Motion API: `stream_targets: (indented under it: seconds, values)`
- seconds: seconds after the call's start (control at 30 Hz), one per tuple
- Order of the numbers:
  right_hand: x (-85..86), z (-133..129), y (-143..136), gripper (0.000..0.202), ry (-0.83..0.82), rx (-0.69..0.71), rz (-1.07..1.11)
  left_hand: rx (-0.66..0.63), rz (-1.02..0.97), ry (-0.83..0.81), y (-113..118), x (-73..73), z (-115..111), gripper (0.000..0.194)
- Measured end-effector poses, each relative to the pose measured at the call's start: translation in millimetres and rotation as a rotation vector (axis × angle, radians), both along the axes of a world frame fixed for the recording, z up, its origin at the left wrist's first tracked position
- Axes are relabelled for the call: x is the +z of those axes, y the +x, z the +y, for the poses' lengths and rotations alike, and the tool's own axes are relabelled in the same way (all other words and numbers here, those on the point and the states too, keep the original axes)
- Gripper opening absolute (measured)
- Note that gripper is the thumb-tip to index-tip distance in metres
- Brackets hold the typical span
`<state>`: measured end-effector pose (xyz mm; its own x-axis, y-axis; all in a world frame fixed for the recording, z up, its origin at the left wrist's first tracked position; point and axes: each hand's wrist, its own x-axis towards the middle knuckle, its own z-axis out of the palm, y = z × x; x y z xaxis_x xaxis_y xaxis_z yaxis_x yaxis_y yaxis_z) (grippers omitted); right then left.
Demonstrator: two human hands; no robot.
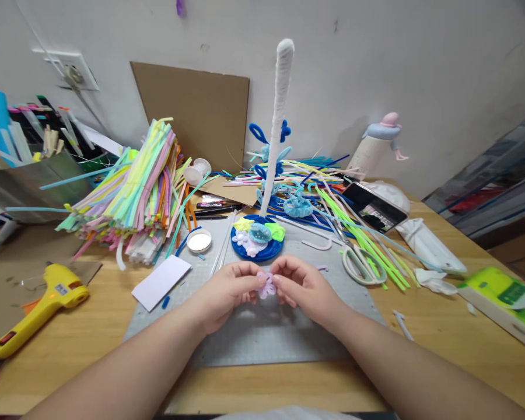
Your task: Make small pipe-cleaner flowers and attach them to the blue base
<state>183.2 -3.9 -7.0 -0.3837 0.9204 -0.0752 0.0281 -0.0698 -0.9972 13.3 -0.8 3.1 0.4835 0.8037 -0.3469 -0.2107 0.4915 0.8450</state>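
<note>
Between the fingertips of my left hand and my right hand is a small lilac pipe-cleaner flower. Both hands pinch it, one from each side, above the grey cutting mat. Just beyond them sits a round blue base carrying yellow, white, teal and green fuzzy shapes. A tall white wrapped stem rises behind that base, with blue loops and petals around its lower part.
A yellow glue gun lies at left, near a big bundle of pastel pipe cleaners and a white card. Scissors, green pipe cleaners, a phone and a green-and-white pack lie at right.
</note>
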Motion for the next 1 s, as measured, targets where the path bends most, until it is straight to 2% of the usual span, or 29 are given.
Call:
stream_targets:
  seconds: [0.1, 0.23, 0.47, 0.6, 0.7, 0.87, 1.0]
  values:
    - [-1.3, 0.6, -1.7, 0.021, -0.051, 0.019, 0.021, 0.044, 0.068, 0.09, 0.7, -2.4, -0.2, 0.018]
    - [-3.4, 0.7, -4.0, 0.023, -0.103, -0.011, 0.016, 0.063, 0.106, 0.119, 2.7, -3.6, 0.3, 0.022]
    - [-11.2, -2.1, -1.6, 0.015, 0.047, 0.047, -0.133, 0.018, 0.236, 0.29, 3.4, -14.0, 1.5, 0.021]
    - [-9.5, -1.6, -1.8, 0.014, -0.071, 0.069, -0.071, -0.011, 0.213, 0.346, 4.0, -14.8, 0.1, 0.018]
    - [-3.6, -1.7, -2.1, 0.015, -0.085, 0.057, -0.037, 0.033, 0.16, 0.292, 6.8, -11.6, -1.8, 0.02]
    - [2.3, -4.5, -0.5, 0.015, 0.246, 0.069, -0.172, 0.081, 0.032, 0.072, 9.9, -11.1, -3.7, 0.022]
    - [-2.0, -3.7, -0.4, 0.014, 0.123, 0.007, -0.138, 0.021, -0.025, -0.01, 7.6, -10.8, -2.7, 0.018]
